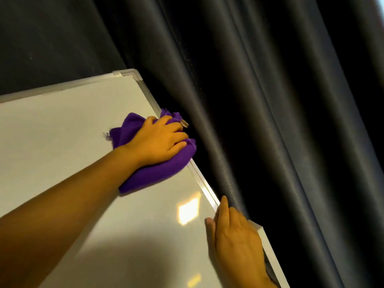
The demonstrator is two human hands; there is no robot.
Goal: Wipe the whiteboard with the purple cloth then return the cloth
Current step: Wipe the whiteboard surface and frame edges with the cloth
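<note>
Against the right edge of the whiteboard (pixel 62 142), near its upper corner, the left hand (pixel 160 140) presses down on the bunched purple cloth (pixel 153 173), fingers curled into its folds. The cloth lies under the palm and spills out behind the wrist and past the fingertips, touching the pale frame. A small tag pokes from the cloth by the fingers; any print on it is too small to read. Lower on the same edge, the right hand (pixel 236 244) rests with fingers straight along the frame. Dark curtain (pixel 270 100) hangs just beside the board.
</note>
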